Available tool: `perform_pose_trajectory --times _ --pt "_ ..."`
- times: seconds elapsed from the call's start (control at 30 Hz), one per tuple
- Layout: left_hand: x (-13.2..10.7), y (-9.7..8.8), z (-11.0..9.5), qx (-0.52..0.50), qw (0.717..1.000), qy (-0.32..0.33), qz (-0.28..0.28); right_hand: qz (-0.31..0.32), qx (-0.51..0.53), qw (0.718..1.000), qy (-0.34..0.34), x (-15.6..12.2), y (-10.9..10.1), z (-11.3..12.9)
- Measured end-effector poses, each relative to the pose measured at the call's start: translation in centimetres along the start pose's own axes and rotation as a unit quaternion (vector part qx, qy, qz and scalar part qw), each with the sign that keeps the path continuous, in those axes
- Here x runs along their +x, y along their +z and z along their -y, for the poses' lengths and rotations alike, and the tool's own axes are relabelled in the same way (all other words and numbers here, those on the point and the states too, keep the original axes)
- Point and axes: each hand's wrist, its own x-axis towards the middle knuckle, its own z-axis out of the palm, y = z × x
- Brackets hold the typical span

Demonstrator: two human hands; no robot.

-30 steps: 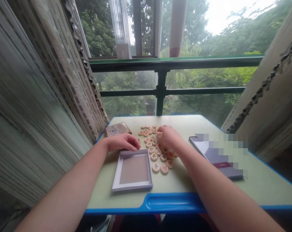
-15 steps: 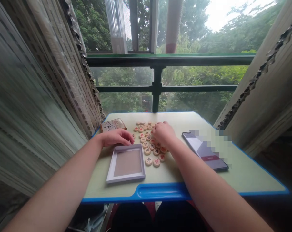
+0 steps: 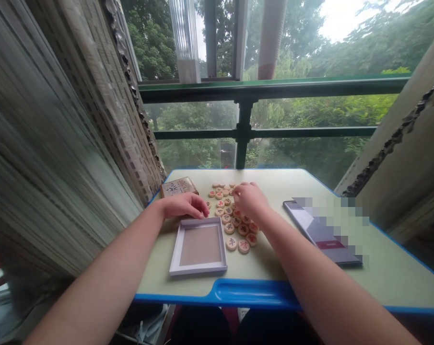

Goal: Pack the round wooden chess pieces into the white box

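Note:
Round wooden Chinese chess pieces (image 3: 243,229), marked with red or black characters, lie in a loose cluster on the table. Over the far right part of the cluster is my right hand (image 3: 252,200), its fingers curled and closed at the pieces. Whatever its fingertips hold is hidden. My left hand (image 3: 188,206) rests at the cluster's left side, thumb and fingers slightly apart, with nothing seen in it. Just in front of that hand lies a shallow white open box tray (image 3: 201,245), with no pieces in it. Behind the hand is a printed box (image 3: 179,186).
A dark flat device or case (image 3: 317,235), partly pixelated, lies right of my right forearm. The pale table (image 3: 274,178) has a blue edge and a blue front groove (image 3: 256,291). Curtains flank both sides, and a green railing (image 3: 274,88) stands behind.
The view has turned slightly, so the table and everything on it sit farther right. Both hands keep nearly the same places over the table.

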Motion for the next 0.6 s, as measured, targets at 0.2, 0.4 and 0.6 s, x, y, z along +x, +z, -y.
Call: perform_pose_trajectory --times 0.2,0.4,0.6 --pt "0.1 -0.1 0.2 0.006 1.000 0.009 0.000 0.003 0.028 0.999 -0.036 1.1 1.2 0.3" --pt "0.3 -0.2 0.4 0.005 1.000 0.017 0.006 0.016 -0.028 0.993 -0.114 1.6 1.7 1.1" --pt "0.3 -0.2 0.3 0.005 1.000 0.012 0.009 0.021 -0.036 0.992 -0.117 1.1 0.9 1.1"
